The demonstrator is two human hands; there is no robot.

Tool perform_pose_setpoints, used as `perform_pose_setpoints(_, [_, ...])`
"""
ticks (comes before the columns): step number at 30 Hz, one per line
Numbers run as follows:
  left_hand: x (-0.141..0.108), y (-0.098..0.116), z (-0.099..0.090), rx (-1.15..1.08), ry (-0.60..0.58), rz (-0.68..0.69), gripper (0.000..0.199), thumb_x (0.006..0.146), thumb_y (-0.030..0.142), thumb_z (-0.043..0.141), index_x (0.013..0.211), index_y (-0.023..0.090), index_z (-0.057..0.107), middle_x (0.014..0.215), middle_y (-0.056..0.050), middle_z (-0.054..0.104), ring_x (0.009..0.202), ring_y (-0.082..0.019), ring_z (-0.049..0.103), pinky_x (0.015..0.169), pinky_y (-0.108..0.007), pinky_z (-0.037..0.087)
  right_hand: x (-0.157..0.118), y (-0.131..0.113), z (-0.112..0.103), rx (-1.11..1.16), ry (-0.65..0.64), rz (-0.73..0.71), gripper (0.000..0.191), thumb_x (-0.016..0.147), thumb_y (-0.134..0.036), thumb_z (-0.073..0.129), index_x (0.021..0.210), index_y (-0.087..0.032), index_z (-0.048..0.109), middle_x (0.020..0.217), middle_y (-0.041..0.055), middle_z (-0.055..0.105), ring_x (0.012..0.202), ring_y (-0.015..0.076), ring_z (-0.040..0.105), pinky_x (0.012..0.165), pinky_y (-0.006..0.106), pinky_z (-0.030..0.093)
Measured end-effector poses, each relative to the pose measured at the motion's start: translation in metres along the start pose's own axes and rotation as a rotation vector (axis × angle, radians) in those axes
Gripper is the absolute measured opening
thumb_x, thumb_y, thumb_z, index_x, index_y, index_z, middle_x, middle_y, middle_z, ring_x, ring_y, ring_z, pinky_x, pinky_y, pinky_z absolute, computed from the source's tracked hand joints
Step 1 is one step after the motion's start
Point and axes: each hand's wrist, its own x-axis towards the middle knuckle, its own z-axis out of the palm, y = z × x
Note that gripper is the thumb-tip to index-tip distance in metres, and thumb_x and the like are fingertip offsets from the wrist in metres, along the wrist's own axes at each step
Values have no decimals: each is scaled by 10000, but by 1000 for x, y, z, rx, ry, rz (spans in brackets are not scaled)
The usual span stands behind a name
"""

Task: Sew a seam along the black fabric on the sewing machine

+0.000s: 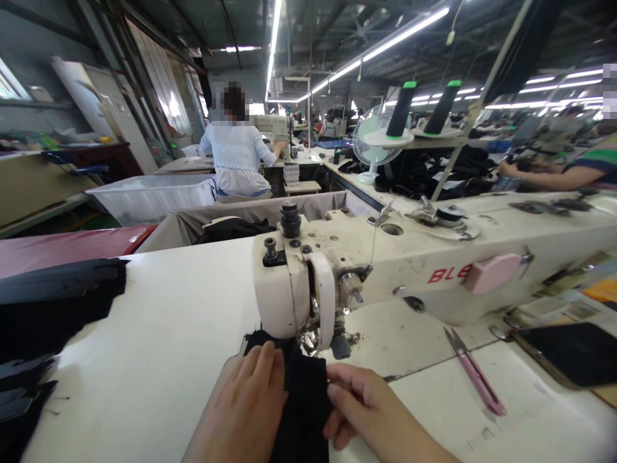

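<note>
1. Two bare hands work a strip of black fabric (301,392) at the near edge of the white surface (183,334), right under the head of a cream sewing machine (366,270).
2. The left hand (245,405) lies flat on the fabric's left side, fingers stretched toward the presser foot (311,339); its grip is open, pressing rather than clasping.
3. The right hand (366,411) touches the fabric's right edge, thumb and forefinger pinched lightly on the cloth, the other fingers curled loosely.
4. The fabric runs from the bottom of the view up to the needle area, its far end tucked beneath the machine head.
5. Pink-handled thread snips (475,373) lie on the surface to the right of the hands, well apart from them.
6. A dark phone (569,354) rests farther right, near the surface's edge.
7. A stack of black cloth pieces (48,315) sits at the left side of the surface.
8. Behind the machine, a person in a pale top (238,161) sits facing away at another station, and a small fan (371,145) stands beside two black thread cones (400,109).
</note>
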Motion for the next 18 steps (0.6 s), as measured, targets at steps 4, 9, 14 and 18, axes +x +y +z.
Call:
perform_pose_setpoints(4, [16, 4, 12, -559, 55, -4, 371, 891, 108, 455, 1242, 174, 554, 1200, -102, 615, 1050, -185, 634, 903, -278, 542, 8, -8, 1, -18, 20, 2, 463, 711, -549, 540, 882, -125, 608, 501, -32, 535, 400, 107, 530, 414, 207, 439])
perform_pose_setpoints(9, [31, -2, 15, -744, -79, -162, 203, 889, 159, 490, 1012, 225, 637, 910, -30, 686, 826, -176, 653, 747, -269, 519, 7, -4, 6, -103, 163, -91, 281, 716, -354, 555, 897, -151, 627, 491, -94, 406, 389, 74, 358, 402, 198, 281])
perform_pose_setpoints(14, [38, -14, 3, -740, -215, -157, 130, 848, 180, 540, 912, 252, 628, 654, 56, 593, 578, -129, 568, 543, -188, 389, 2, -3, 6, -262, 242, -234, 339, 749, -240, 527, 1080, -173, 555, 550, -81, 465, 531, 140, 503, 546, 239, 379])
perform_pose_setpoints(18, [43, -19, 1, -786, -261, -147, 125, 836, 168, 558, 864, 259, 640, 754, 65, 654, 698, -115, 619, 622, -160, 413, 2, 2, 10, -238, 262, -256, 400, 778, -255, 515, 1164, -157, 474, 580, -73, 484, 510, 149, 532, 525, 248, 414])
